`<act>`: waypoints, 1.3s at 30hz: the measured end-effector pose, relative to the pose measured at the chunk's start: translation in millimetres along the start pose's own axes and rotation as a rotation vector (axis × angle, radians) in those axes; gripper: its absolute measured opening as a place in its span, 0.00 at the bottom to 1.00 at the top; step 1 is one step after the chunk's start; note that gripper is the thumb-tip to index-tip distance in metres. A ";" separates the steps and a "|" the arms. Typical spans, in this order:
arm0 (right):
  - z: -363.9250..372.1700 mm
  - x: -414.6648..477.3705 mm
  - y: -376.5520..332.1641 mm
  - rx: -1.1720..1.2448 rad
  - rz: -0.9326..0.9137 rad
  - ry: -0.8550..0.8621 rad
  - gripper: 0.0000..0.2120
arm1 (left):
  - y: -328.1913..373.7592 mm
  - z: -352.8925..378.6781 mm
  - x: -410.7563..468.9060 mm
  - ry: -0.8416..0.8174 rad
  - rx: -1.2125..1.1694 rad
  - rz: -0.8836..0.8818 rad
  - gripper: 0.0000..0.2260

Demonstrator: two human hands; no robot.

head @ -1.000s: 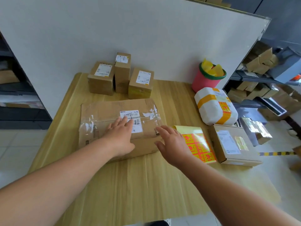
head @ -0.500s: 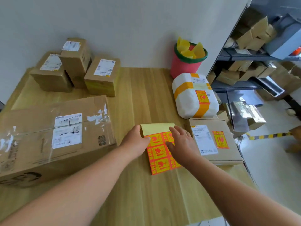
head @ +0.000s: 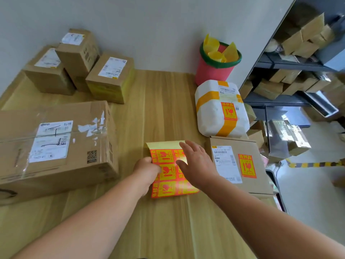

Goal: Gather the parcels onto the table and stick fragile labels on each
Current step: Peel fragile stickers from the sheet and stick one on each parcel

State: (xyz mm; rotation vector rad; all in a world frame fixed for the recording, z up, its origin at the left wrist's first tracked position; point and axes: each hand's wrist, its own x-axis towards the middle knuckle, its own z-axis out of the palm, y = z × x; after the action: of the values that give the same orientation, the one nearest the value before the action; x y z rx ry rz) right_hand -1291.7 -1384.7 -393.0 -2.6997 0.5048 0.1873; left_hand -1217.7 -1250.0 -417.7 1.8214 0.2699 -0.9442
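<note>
The sheet of fragile labels lay flat on the tabletop, between the big taped carton on the left and the flat brown box on the right, so either parcel was within easy reach once a sticker came free. The flat box and the white wrapped parcel behind it each carried an orange label already and sat pushed to the right edge, apparently out of the way as finished work. The big carton and the three small boxes against the wall showed no such label that I could see; those seemed to be waiting.

The left hand was curled at the sheet's left edge, its grip pinched together on the edge of a sticker or of the sheet, likely to start a peel; which of the two I could not tell. The right hand hovered over or rested lightly on the sheet's right half, fingers spread apart and holding nothing, probably to keep the backing from lifting. Both forearms reached forward, converging on the sheet. A pink bin stood behind, holding yellow backing scraps.
</note>
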 end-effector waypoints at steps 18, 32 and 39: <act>-75.2 -22.9 -141.5 0.238 -0.306 0.449 0.07 | 80.6 -114.5 -111.3 -0.011 0.096 0.695 0.10; -99.0 -40.1 -146.9 0.407 -0.119 0.379 0.05 | 94.0 -118.8 -135.6 -0.066 0.260 0.803 0.06; -103.1 -37.1 -123.5 0.430 -0.089 0.343 0.05 | 99.3 -95.6 -130.1 -0.081 0.255 0.762 0.07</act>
State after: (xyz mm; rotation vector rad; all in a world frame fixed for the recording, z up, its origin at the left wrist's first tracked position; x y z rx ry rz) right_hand -1274.1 -1307.4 -248.2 -2.3261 0.4575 -0.3744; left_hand -1202.0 -1182.6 -241.2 1.8778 -0.5892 -0.5142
